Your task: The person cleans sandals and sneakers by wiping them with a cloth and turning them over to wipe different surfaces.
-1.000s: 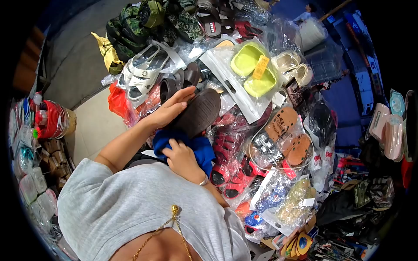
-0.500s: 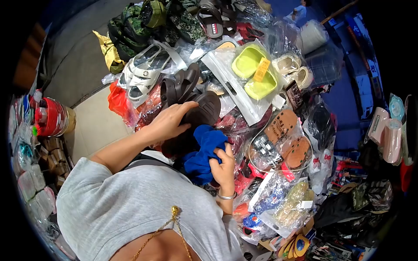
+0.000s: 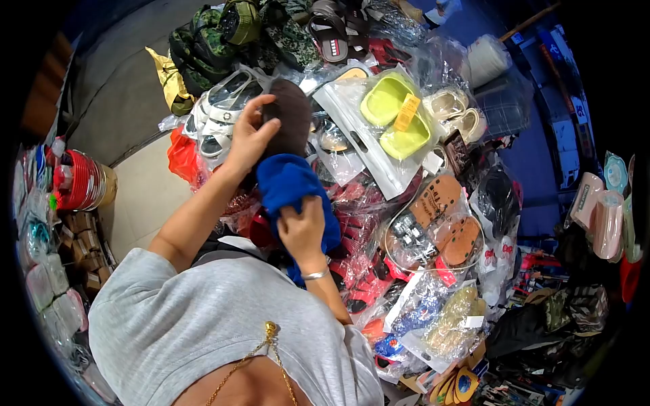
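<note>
My left hand (image 3: 252, 137) grips a dark brown slipper (image 3: 289, 111) by its edge, thumb on the near face and the flat, plain side toward me. The slipper stands tilted up over the pile, and its straps are hidden. My right hand (image 3: 302, 230), with a silver bracelet at the wrist, is closed on a bunched blue cloth (image 3: 292, 179). That cloth presses against the slipper's lower end. Just behind the slipper lie white sandals (image 3: 227, 111) in clear plastic. To the right, lime-green clogs (image 3: 393, 111) rest in a clear bag.
Brown printed sandals (image 3: 440, 203) and cream shoes (image 3: 452, 108) lie bagged on the right of the pile. Camouflage bags (image 3: 203, 44) sit at the back left. A red bucket-like stack (image 3: 80, 181) stands on the far left, beside the tiled floor (image 3: 145, 196).
My left hand has lifted the brown slipper up and turned it on end. My right hand has brought the blue cloth leftward and up against it.
</note>
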The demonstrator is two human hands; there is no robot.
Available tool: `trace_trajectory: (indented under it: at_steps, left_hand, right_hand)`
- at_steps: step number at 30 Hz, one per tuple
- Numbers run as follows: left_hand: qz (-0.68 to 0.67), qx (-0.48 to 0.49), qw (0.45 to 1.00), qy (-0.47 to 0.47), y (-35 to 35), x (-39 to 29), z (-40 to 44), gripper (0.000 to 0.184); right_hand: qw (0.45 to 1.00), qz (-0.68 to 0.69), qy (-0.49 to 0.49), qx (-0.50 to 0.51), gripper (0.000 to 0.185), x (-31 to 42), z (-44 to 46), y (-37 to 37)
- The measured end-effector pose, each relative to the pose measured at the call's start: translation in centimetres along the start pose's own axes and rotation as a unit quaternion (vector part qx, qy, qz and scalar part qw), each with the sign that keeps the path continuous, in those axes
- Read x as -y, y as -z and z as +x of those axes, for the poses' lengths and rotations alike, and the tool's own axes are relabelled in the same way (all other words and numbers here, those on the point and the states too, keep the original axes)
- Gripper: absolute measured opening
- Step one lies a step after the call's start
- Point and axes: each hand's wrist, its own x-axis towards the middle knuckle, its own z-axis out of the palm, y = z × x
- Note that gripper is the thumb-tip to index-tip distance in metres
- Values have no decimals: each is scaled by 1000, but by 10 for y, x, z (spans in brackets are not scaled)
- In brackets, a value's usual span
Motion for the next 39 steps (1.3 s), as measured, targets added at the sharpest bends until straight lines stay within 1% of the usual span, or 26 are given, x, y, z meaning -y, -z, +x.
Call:
trace_trajectory:
  at_steps: [1,3,5,6,8,9,10,12,14,15,17,18,19,21,22,24,27,29,31,33,34,35,36,37,38,39]
  left_hand:
    - [-16,-35,997,62,5,-13,2,43]
    - [-80,-72,989,102,21,-13,14,42]
    - [-129,-76,978,145,30,-19,19,43]
    - [-135,-75,979,132,27,-22,17,44]
    - [-126,-76,981,124,18,-20,7,46]
    - [-112,-77,982,130,11,-17,-1,48]
    - [-140,-75,977,144,1,-22,-11,49]
    - [-166,-56,971,161,-10,-26,-20,48]
    - [-183,-55,966,172,-12,-31,-19,49]
    - [-140,-33,978,150,-7,-30,-17,49]
    - [-96,-13,987,130,-4,-28,-17,49]
    - [-102,-16,986,134,-4,-26,-18,49]
    - [-108,-18,984,137,-4,-25,-19,50]
    - [-110,-2,983,146,-3,-28,-21,50]
    - [-114,10,982,152,-2,-29,-23,49]
    - [-101,13,984,145,-8,-28,-32,48]
    - [-49,9,992,112,-5,-16,-31,47]
    - [-204,-69,960,179,-12,-23,-26,52]
    - [-241,-66,953,168,-8,-13,-25,56]
    - [-113,56,983,132,1,-1,-26,61]
    - [-101,118,982,102,-4,-11,-31,67]
    - [12,191,981,27,3,-3,-33,68]
    - [99,239,966,-15,7,-3,-35,70]
    - [185,284,939,-57,9,-6,-37,72]
    - [217,304,924,-86,7,-9,-43,79]
    - [254,304,915,-77,7,-13,-45,74]
  right_hand:
    - [998,-8,-55,11,21,-12,-7,-10]
    - [989,31,-145,0,24,-25,-22,-15]
    - [982,71,-170,-47,18,-29,-35,-17]
    - [982,71,-169,-45,18,-23,-30,-10]
    - [978,133,-47,-153,28,2,-13,10]
    - [983,119,-22,-134,27,5,-12,9]
    - [988,106,3,-116,27,9,-12,8]
    - [995,30,38,-84,28,11,-6,8]
    - [982,56,40,-176,32,6,7,11]
    - [975,65,40,-206,34,3,11,10]
    - [932,240,-122,-242,39,-8,8,1]
    - [930,236,-120,-257,40,-12,16,8]
    - [939,206,-99,-257,35,-9,28,20]
    - [917,279,-166,-232,28,-13,33,23]
    - [917,278,-166,-232,28,-21,31,18]
    - [881,354,-250,-189,25,-37,31,6]
    - [857,374,-256,-245,28,-35,28,13]
    - [855,377,-260,-244,31,-34,20,19]
    - [855,378,-267,-235,33,-32,12,19]
    - [857,372,-264,-240,33,-32,8,12]
    - [858,358,-266,-256,33,-33,8,7]
    - [858,343,-268,-272,33,-34,7,5]
    - [857,333,-287,-270,33,-37,6,8]
    - [834,352,-299,-301,32,-41,8,7]
    - [832,350,-302,-306,33,-46,8,7]
    - [831,347,-304,-311,33,-49,8,8]
